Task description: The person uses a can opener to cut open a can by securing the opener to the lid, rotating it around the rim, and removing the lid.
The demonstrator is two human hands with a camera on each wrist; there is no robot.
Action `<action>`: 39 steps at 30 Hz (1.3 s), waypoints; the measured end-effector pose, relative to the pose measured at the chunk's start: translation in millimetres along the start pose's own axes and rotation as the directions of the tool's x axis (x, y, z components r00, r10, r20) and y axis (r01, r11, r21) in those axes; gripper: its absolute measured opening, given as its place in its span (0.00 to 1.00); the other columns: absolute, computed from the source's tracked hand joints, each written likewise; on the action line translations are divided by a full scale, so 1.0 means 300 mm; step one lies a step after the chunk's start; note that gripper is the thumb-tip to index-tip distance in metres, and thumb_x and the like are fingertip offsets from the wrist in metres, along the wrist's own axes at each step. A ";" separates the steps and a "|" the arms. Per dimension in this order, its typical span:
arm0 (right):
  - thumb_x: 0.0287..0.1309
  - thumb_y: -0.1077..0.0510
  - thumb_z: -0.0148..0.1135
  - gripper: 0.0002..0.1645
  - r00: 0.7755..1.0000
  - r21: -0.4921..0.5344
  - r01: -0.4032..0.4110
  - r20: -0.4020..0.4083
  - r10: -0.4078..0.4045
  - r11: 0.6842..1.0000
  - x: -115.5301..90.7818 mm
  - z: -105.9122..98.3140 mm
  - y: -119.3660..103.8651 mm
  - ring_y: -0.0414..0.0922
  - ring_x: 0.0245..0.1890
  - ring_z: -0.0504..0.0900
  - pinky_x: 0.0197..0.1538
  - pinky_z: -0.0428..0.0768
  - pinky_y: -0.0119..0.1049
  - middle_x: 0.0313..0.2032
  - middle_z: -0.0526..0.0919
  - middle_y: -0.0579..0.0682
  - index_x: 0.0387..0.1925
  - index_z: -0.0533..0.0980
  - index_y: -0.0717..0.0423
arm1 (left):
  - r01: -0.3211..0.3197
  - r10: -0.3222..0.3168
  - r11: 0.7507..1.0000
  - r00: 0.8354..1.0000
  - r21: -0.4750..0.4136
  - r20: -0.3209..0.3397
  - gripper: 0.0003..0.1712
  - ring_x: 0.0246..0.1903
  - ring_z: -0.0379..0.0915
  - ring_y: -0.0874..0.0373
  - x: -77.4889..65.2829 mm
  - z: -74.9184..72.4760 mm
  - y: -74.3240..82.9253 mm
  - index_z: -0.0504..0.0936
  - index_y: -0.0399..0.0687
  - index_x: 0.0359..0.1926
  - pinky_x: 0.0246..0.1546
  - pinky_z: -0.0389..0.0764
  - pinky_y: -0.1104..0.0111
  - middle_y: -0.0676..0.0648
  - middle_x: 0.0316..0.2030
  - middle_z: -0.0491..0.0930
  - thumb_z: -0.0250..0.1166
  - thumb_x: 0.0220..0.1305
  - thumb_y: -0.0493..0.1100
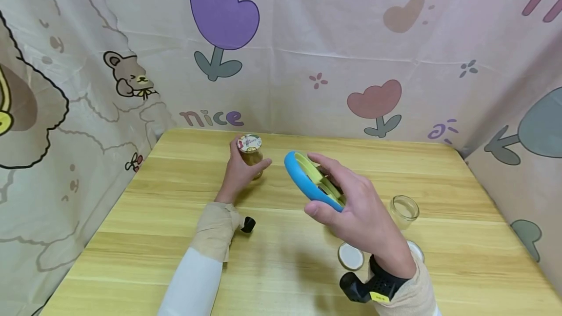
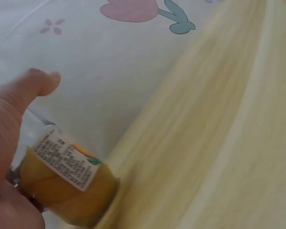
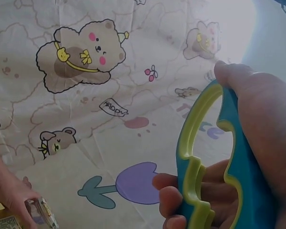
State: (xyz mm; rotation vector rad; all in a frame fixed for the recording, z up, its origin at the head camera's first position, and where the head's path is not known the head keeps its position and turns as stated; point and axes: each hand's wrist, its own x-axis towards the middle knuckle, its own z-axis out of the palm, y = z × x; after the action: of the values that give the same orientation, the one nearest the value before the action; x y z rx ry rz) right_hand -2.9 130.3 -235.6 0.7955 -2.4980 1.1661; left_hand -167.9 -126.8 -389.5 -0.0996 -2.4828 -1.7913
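Observation:
A glass jar (image 1: 255,157) of yellow-orange contents, with a printed lid, stands on the table toward the back left. My left hand (image 1: 241,172) holds it from the left, thumb stretched out past its near side. In the left wrist view a white label faces out from the jar (image 2: 66,162), and most of my fingers are out of sight. My right hand (image 1: 357,204) grips a blue jar opener (image 1: 303,179) with a stepped yellow-green inner edge. It is raised above the table, right of the jar and apart from it.
An uncovered glass jar (image 1: 405,209) stands at the right of the wooden table (image 1: 145,238). A round lid (image 1: 351,256) lies in front of it, and another lid (image 1: 416,248) is partly hidden by my right wrist. A printed cloth (image 1: 290,52) hangs behind the table.

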 end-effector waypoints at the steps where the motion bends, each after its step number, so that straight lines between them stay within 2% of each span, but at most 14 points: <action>1: 0.60 0.28 0.56 0.39 1.000 0.014 -0.004 0.000 0.004 1.000 0.001 0.002 0.002 0.36 0.35 0.78 0.35 0.76 0.30 0.43 0.82 0.42 0.67 0.67 0.41 | 0.003 -0.003 1.000 1.000 0.000 -0.004 0.63 0.67 0.63 0.43 0.001 0.003 -0.005 0.41 0.61 0.75 0.70 0.64 0.48 0.40 0.69 0.61 0.76 0.51 0.57; 4: 0.62 0.25 0.49 0.39 1.000 0.058 -0.003 0.003 0.003 0.998 0.003 0.010 0.008 0.36 0.38 0.81 0.40 0.79 0.31 0.46 0.84 0.44 0.62 0.68 0.45 | 0.007 -0.007 1.000 1.000 0.005 -0.013 0.62 0.68 0.62 0.43 0.004 0.009 -0.012 0.41 0.59 0.75 0.71 0.63 0.48 0.40 0.70 0.60 0.75 0.52 0.57; 6: 0.64 0.29 0.51 0.34 1.000 0.073 -0.019 0.012 0.018 0.997 0.004 0.011 0.009 0.37 0.40 0.81 0.42 0.79 0.31 0.46 0.84 0.44 0.60 0.69 0.47 | 0.009 -0.009 1.000 1.000 0.010 -0.016 0.61 0.69 0.60 0.44 0.004 0.011 -0.012 0.42 0.57 0.76 0.72 0.62 0.48 0.40 0.71 0.60 0.74 0.53 0.57; 11: 0.60 0.43 0.61 0.27 0.999 0.046 -0.019 0.052 0.017 0.999 0.002 0.009 0.009 0.36 0.35 0.78 0.36 0.77 0.29 0.40 0.83 0.43 0.59 0.70 0.47 | -0.015 0.016 1.000 1.000 0.022 -0.016 0.54 0.70 0.60 0.45 0.010 0.013 -0.019 0.48 0.49 0.76 0.73 0.61 0.50 0.40 0.70 0.62 0.71 0.58 0.54; 16: 0.58 0.49 0.63 0.30 0.997 0.009 -0.009 0.078 0.008 1.000 0.002 0.009 0.004 0.36 0.32 0.74 0.33 0.75 0.29 0.36 0.78 0.43 0.62 0.68 0.45 | -0.028 0.029 0.999 0.999 0.028 -0.018 0.48 0.69 0.62 0.46 0.016 0.014 -0.032 0.54 0.47 0.73 0.73 0.62 0.51 0.41 0.68 0.65 0.70 0.59 0.54; 22: 0.60 0.46 0.64 0.36 0.995 -0.064 -0.071 0.070 0.075 0.995 0.000 0.003 -0.008 0.37 0.34 0.74 0.35 0.75 0.30 0.39 0.75 0.41 0.68 0.63 0.38 | -0.021 0.021 0.999 1.000 0.024 -0.010 0.48 0.70 0.61 0.46 0.013 0.012 -0.040 0.55 0.47 0.73 0.74 0.60 0.51 0.42 0.69 0.65 0.70 0.59 0.55; 26: 0.60 0.40 0.64 0.36 0.999 -0.053 -0.034 0.034 0.035 0.998 0.002 0.002 -0.009 0.36 0.35 0.75 0.35 0.75 0.30 0.40 0.77 0.41 0.67 0.64 0.37 | -0.019 0.019 1.000 1.000 0.022 -0.010 0.49 0.70 0.61 0.46 0.010 0.009 -0.043 0.55 0.48 0.73 0.73 0.60 0.51 0.42 0.69 0.65 0.70 0.58 0.54; 30: 0.60 0.26 0.54 0.39 0.997 0.023 0.026 -0.068 -0.024 0.999 0.005 0.007 -0.002 0.38 0.36 0.78 0.37 0.80 0.30 0.39 0.81 0.44 0.66 0.69 0.40 | -0.020 0.020 1.000 1.000 0.021 -0.009 0.49 0.68 0.64 0.46 0.009 0.006 -0.046 0.55 0.50 0.74 0.72 0.62 0.52 0.41 0.67 0.67 0.71 0.57 0.53; 32: 0.59 0.24 0.50 0.41 0.994 0.054 0.032 -0.109 -0.026 0.998 0.004 0.009 0.002 0.39 0.37 0.80 0.39 0.81 0.30 0.40 0.82 0.44 0.65 0.70 0.41 | -0.017 0.017 1.000 1.000 0.022 -0.002 0.49 0.67 0.65 0.46 0.009 0.004 -0.046 0.55 0.50 0.74 0.72 0.63 0.52 0.41 0.67 0.68 0.71 0.57 0.52; 35: 0.62 0.28 0.52 0.37 0.993 0.063 0.003 -0.118 0.004 0.998 0.003 0.011 0.003 0.38 0.39 0.78 0.39 0.81 0.30 0.41 0.81 0.43 0.66 0.70 0.40 | -0.006 0.006 1.000 1.000 0.026 0.009 0.48 0.67 0.65 0.45 0.008 0.003 -0.046 0.57 0.49 0.73 0.72 0.63 0.51 0.41 0.66 0.69 0.71 0.57 0.52; 39: 0.65 0.40 0.59 0.33 0.993 0.032 -0.027 -0.117 0.031 0.999 0.004 0.009 -0.004 0.39 0.38 0.74 0.38 0.76 0.32 0.43 0.77 0.44 0.69 0.66 0.39 | 0.009 -0.009 1.000 1.000 0.023 0.018 0.47 0.66 0.66 0.44 0.005 0.006 -0.047 0.58 0.48 0.72 0.71 0.64 0.51 0.40 0.65 0.69 0.71 0.57 0.51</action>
State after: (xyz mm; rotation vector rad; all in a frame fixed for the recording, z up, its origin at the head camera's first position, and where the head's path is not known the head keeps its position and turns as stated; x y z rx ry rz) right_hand -3.2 127.1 -236.2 0.6793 -2.4093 1.2263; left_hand -170.7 -129.5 -403.2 -0.1043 -2.5192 -1.7730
